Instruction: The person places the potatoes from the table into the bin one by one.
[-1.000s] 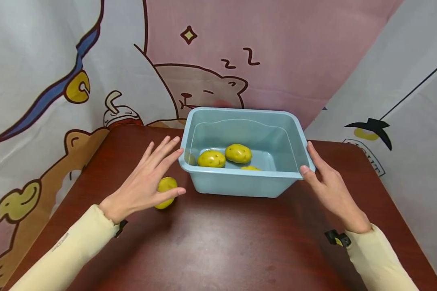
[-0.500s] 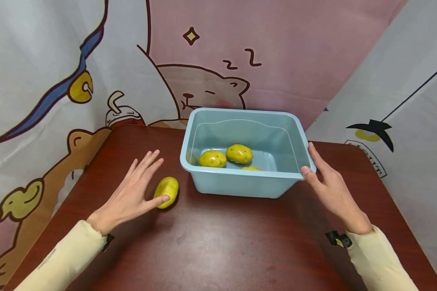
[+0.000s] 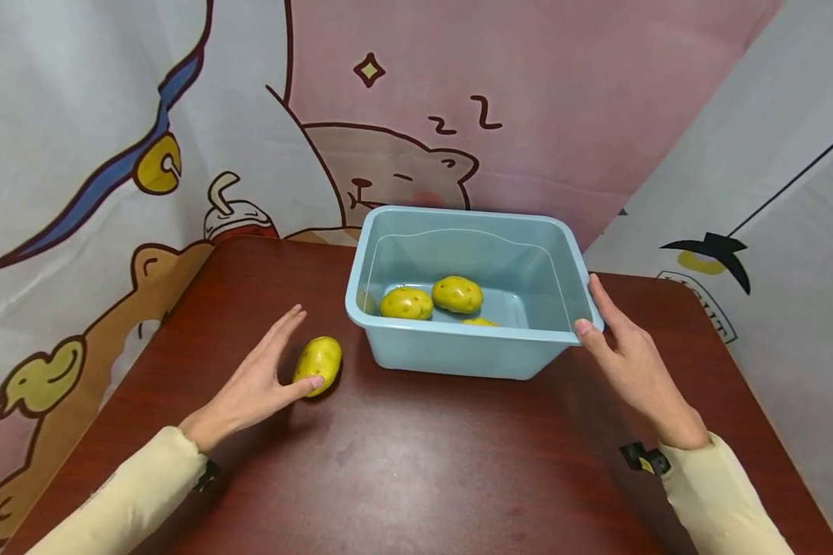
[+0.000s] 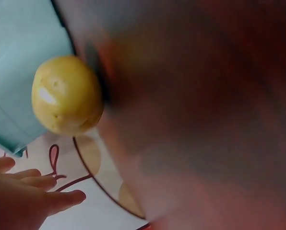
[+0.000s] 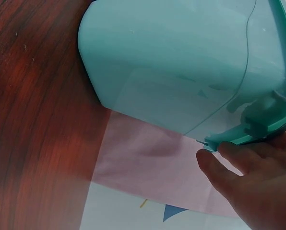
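On the table, left of the light-blue plastic basin (image 3: 451, 352), lies a yellow potato (image 3: 321, 361). My left hand (image 3: 250, 385) is beside it, thumb and fingers spread around its near and left sides. In the left wrist view, the fingers stand apart from the potato (image 4: 67, 96); the thumb is out of that view. My right hand (image 3: 635, 366) holds the basin's right rim, thumb on the front corner and fingers along the side. Inside the basin rest two potatoes, one at left (image 3: 406, 304) and one behind it (image 3: 457, 294). A third potato (image 3: 480, 322) is mostly hidden by the front wall.
The dark-red wooden table (image 3: 416, 462) carries the basin near its back edge. A cartoon-printed cloth (image 3: 548, 100) hangs close behind and along the sides. Each wrist wears a small dark camera.
My left hand has drawn back left from the basin's rim and come down beside the loose potato, its fingers turning more edge-on. The right hand and basin hold still.
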`<action>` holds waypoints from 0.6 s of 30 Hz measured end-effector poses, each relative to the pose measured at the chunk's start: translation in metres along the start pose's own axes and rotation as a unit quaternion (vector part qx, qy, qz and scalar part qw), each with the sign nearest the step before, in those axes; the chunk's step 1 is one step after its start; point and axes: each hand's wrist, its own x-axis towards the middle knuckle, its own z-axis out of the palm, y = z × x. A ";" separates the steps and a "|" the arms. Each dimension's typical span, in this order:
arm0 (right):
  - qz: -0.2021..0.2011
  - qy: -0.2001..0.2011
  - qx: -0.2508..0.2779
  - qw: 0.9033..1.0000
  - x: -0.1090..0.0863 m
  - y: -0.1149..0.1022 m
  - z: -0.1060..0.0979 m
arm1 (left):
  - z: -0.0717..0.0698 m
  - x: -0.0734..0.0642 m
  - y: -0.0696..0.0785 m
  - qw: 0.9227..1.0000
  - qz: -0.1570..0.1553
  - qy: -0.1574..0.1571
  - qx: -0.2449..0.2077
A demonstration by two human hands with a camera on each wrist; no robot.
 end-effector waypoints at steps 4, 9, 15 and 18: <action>0.002 -0.001 0.001 1.000 -0.002 0.000 0.000 | 0.007 -0.001 0.000 1.000 -0.019 0.002 -0.018; 0.007 -0.004 0.001 1.000 -0.003 0.000 -0.001 | 0.015 -0.001 0.001 0.998 -0.039 0.006 -0.038; 0.006 -0.005 0.001 1.000 -0.002 -0.001 0.000 | 0.020 -0.001 -0.001 0.995 -0.076 -0.003 -0.060; 0.005 -0.004 0.002 1.000 -0.001 -0.001 0.000 | 0.021 0.001 -0.003 0.993 -0.087 -0.009 -0.081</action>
